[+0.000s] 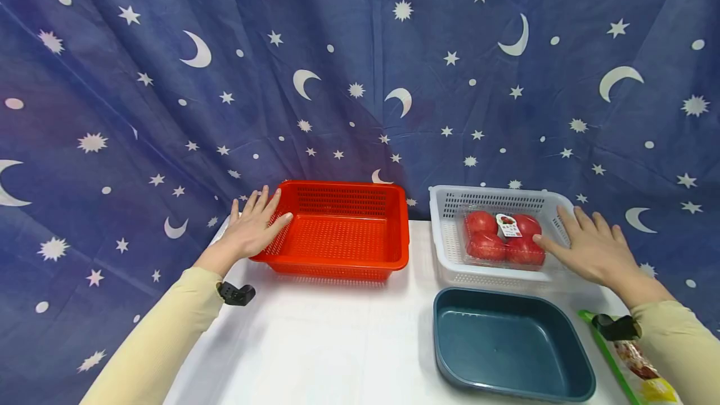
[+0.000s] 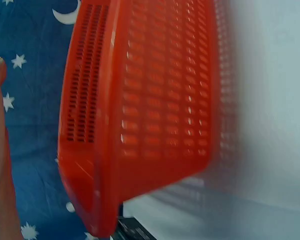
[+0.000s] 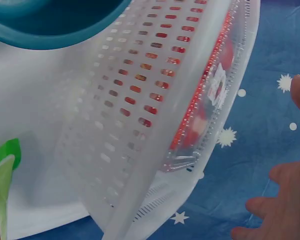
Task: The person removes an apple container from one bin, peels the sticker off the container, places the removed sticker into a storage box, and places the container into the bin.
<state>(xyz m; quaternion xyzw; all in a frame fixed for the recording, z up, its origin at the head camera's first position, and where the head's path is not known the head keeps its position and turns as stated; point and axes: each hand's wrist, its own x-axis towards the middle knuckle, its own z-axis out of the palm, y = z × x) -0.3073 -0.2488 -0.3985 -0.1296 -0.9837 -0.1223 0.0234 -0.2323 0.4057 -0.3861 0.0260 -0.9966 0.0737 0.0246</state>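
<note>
My left hand [image 1: 252, 227], fingers spread and straight, hovers by the left rim of a red plastic basket [image 1: 337, 272]. Nothing lies inside that basket. At the right, my right hand [image 1: 599, 252] is spread over the right edge of a white plastic basket [image 1: 444, 230], palm down and holding nothing. Inside the white basket sits a clear plastic pack of red tomatoes [image 1: 485, 247] with a white label [image 1: 508, 225] on top. The right wrist view shows the pack through the basket's slotted side, the right fingers [image 3: 290, 200] beyond it.
A dark teal tub [image 1: 506, 355] stands in front of the white basket. Right of it, a green-edged food bag [image 1: 641, 367] lies partly under the right forearm. A blue curtain [image 1: 360, 80] with moons and stars hangs behind the white table [image 1: 326, 342].
</note>
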